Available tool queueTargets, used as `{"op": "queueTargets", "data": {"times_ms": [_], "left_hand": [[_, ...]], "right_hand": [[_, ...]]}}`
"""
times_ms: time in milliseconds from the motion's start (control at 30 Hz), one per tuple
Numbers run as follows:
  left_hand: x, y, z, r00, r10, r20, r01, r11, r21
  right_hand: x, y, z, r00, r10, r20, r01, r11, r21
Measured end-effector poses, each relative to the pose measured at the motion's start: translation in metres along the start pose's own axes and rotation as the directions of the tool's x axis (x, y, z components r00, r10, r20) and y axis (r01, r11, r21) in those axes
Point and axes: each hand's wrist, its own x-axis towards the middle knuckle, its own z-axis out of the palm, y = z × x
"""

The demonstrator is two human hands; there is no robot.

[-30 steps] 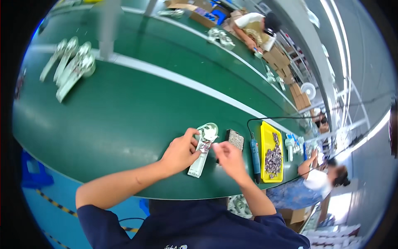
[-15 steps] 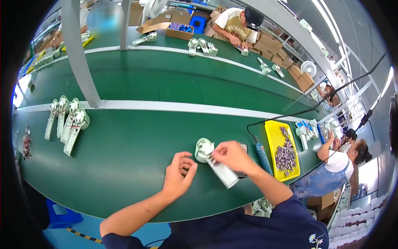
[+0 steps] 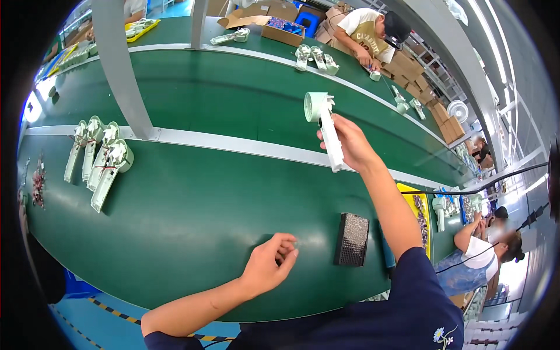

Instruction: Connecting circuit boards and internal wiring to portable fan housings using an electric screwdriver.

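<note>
My right hand grips a pale green handheld-fan housing by its long handle, lifted over the far side of the bench with the round head pointing away. My left hand rests low over the green bench, fingers loosely curled and thumb apart, with nothing visible in it. Between my two arms lies a black perforated tray of small silvery pieces. Several similar housings lie in a row at the left, with white parts and red wires in their heads.
Partly behind my right forearm are a yellow tray of small metallic parts and a blue-green tool. A grey post and rail border the bench's far side. Co-workers sit opposite and at right. A black cable crosses the right.
My right hand has lifted the housing off the bench and carried it forward, uncovering the black tray. My left hand has shifted slightly right and nearer. The whole view has turned somewhat.
</note>
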Motion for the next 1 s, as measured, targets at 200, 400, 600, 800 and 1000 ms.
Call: {"op": "queueTargets", "data": {"times_ms": [200, 400, 600, 800, 1000], "left_hand": [[0.000, -0.003, 0.002, 0.999, 0.038, 0.011, -0.039, 0.998, 0.058], [-0.006, -0.005, -0.001, 0.999, -0.007, -0.039, 0.002, 0.992, -0.129], [0.043, 0.045, 0.005, 0.925, 0.158, -0.347, -0.286, 0.889, -0.357], [0.076, 0.028, 0.022, 0.926, -0.087, -0.368, -0.126, 0.847, -0.517], [0.091, 0.015, 0.043, 0.908, -0.249, -0.337, -0.086, 0.676, -0.732]], "right_hand": [[-0.037, -0.015, 0.032, 0.965, -0.120, 0.232, 0.066, 0.971, 0.229], [-0.065, -0.007, 0.054, 0.948, -0.209, 0.240, 0.144, 0.955, 0.260], [-0.080, 0.032, 0.078, 0.914, -0.405, 0.010, 0.400, 0.897, -0.187], [-0.073, 0.068, 0.077, 0.795, -0.605, -0.054, 0.531, 0.736, -0.420], [-0.067, 0.088, 0.064, 0.755, -0.639, -0.148, 0.517, 0.719, -0.466]]}}
